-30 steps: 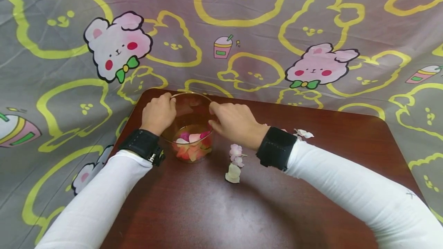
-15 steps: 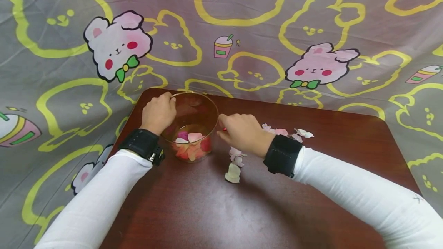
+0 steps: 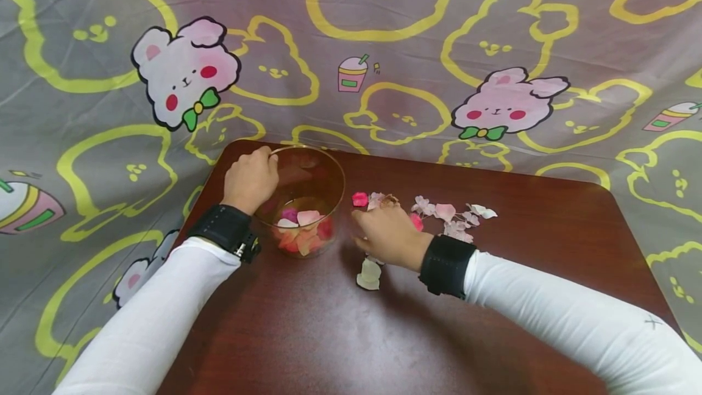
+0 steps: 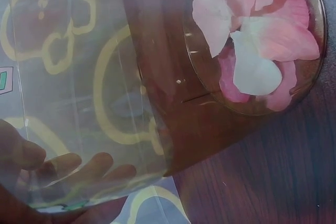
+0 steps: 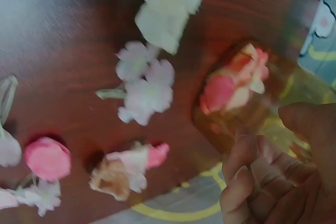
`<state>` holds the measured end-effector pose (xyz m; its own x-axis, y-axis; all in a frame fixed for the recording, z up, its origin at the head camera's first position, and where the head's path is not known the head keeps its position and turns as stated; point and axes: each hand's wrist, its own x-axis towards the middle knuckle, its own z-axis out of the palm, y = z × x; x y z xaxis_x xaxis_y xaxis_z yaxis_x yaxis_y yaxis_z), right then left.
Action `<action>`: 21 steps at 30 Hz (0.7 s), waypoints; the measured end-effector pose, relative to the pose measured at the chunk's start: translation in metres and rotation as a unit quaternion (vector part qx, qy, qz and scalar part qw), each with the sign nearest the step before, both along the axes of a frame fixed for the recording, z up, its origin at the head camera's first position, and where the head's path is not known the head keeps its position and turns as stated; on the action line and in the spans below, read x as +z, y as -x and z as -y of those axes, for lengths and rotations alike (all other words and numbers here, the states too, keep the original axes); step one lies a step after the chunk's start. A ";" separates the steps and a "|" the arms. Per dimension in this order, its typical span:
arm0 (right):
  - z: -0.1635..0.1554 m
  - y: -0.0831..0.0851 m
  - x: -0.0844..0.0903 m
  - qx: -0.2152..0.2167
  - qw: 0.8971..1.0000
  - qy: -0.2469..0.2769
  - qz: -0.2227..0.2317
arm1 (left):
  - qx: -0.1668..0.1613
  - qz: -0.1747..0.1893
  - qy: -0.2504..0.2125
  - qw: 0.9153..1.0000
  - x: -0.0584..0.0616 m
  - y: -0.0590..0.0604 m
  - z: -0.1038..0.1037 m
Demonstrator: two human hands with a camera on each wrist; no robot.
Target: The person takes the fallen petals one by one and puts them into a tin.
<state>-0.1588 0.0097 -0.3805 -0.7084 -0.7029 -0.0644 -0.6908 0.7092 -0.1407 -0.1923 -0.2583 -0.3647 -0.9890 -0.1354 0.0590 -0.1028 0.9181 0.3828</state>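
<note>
My left hand point(image 3: 249, 180) grips the gold-edged rim of a deep clear glass bowl point(image 3: 296, 185). Its fingers point(image 4: 97, 165) show through the wall in the left wrist view. Orange, pink, white and magenta petals point(image 3: 301, 235) lie in the bottom of the bowl. To the bowl's right, apart from it, my right hand point(image 3: 390, 231) hovers among loose artificial flowers. Its fingers are loosely bent, with nothing between them in the right wrist view. Close by are a cream petal piece point(image 3: 369, 275), a bright pink bloom point(image 3: 359, 199) and a pale pink blossom on a stem point(image 5: 144, 85).
Further right lie a pale pink petal point(image 3: 445, 211), pale blossoms point(image 3: 457, 230) and a white flower point(image 3: 482, 211). The dark reddish-brown tabletop point(image 3: 307, 334) has rounded far corners. A grey cartoon-print cloth point(image 3: 395, 17) hangs around its back and sides.
My right hand has left the bowl's right rim and moved right and slightly down, over the flowers, uncovering the bright pink bloom. The left hand and bowl have stayed in place.
</note>
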 end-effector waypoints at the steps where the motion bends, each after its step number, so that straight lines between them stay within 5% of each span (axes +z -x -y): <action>1: -0.001 -0.001 -0.003 0.002 1.000 -0.001 0.002 | 0.000 -0.001 0.001 1.000 0.000 0.000 0.000; 21: -0.008 -0.025 -0.059 0.010 0.999 -0.022 0.027 | 0.004 0.000 0.001 1.000 0.001 0.000 0.000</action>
<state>-0.1335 0.0177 -0.4399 -0.6889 -0.7123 -0.1341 -0.6971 0.7018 -0.1467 -0.1927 -0.2582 -0.3641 -0.9881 -0.1425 0.0585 -0.1098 0.9179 0.3813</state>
